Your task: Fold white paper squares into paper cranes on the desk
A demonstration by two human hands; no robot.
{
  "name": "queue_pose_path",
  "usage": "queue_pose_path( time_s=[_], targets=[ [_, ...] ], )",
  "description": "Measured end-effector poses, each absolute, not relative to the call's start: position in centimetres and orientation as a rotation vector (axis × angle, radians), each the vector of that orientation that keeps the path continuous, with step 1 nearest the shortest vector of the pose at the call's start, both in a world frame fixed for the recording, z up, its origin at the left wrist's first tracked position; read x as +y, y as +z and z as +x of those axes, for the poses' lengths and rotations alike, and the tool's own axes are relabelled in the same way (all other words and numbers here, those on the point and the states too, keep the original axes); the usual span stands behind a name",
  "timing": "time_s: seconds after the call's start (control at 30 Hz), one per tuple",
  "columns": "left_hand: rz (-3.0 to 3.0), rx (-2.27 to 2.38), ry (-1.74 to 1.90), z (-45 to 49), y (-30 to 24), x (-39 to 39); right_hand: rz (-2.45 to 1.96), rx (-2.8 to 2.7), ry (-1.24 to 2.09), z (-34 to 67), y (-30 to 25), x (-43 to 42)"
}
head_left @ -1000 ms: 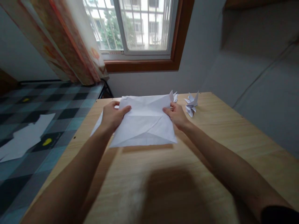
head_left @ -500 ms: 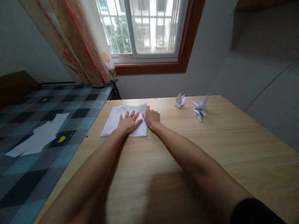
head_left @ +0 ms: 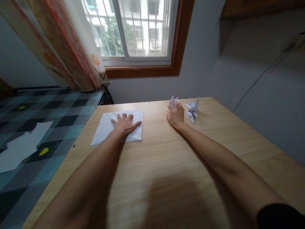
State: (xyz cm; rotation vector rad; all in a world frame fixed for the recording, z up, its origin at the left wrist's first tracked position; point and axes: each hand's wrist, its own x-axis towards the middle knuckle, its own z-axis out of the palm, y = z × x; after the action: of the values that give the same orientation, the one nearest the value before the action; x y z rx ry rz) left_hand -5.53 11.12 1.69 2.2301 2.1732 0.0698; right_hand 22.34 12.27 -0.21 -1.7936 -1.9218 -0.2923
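Observation:
A stack of white paper sheets (head_left: 105,128) lies on the wooden table towards the left. My left hand (head_left: 125,124) rests flat on these sheets, palm down, with its fingers spread. Towards the back of the table, my right hand (head_left: 176,115) has its fingers curled round a folded paper crane (head_left: 172,101). The crane's pointed tips show above the fingers, and its lower part is hidden behind the hand. Just right of that hand sit other folded paper cranes (head_left: 193,109), close together.
The wooden table (head_left: 157,156) ends at the wall below a barred window (head_left: 143,28). To the left is a bed with a checked cover (head_left: 64,111), where loose white sheets (head_left: 23,144) lie. A curtain (head_left: 71,54) hangs at the back left.
My right hand has left the right edge of the paper stack and moved right to the nearer single crane. My left hand stays on the sheets, fingers spread wider. The view has turned slightly right.

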Motion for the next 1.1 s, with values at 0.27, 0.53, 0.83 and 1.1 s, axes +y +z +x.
queue_pose_path(
  time_s=[0.27,0.53,0.83,1.1],
  targets=[
    [2.363,1.902,-0.075,-5.7,0.8,12.3,-2.069,-1.867,0.136,24.5,-1.1,14.8],
    [2.280,1.988,-0.091,-6.2,1.1,12.5,-2.057,-1.909,0.209,25.4,-1.6,15.5],
    [2.238,1.935,1.153,-7.1,1.3,12.1,-2.049,-1.520,0.198,25.2,-0.7,17.0],
    [1.376,1.699,1.974,-3.6,2.3,8.6,-1.979,-1.049,0.261,23.6,-0.2,20.7]
  ],
)
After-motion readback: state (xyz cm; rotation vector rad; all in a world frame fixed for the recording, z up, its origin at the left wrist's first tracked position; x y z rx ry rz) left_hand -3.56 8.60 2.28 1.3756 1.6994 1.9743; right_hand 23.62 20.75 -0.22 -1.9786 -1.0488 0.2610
